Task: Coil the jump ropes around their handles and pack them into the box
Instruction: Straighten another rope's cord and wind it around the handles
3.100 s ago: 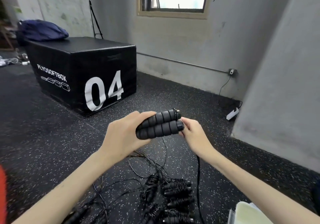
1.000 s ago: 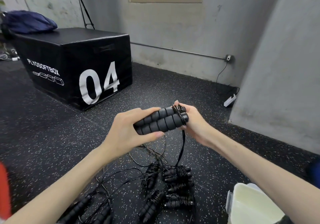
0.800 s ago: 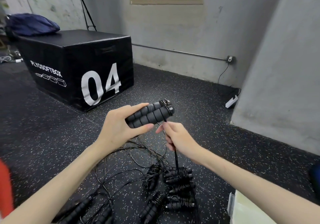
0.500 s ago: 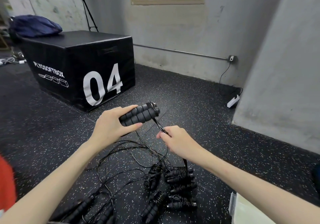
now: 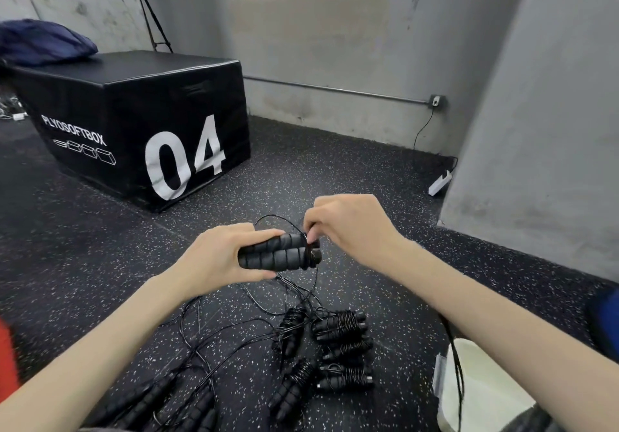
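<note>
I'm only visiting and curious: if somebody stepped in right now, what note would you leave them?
Left hand grips the two handles side by side.
Right hand pinches the cord at the handles' cap end, winding barely begun.
Done: several coiled ropes lie on the floor.
Left: finish this one, coil the loose ropes at lower left, pack all into the white box, lower right.

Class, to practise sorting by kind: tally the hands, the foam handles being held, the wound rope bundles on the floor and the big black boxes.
Hands: 2, left hand and right hand
Held foam handles: 2
Wound rope bundles on the floor: 5
Black plyo box: 1
Total: 10
</note>
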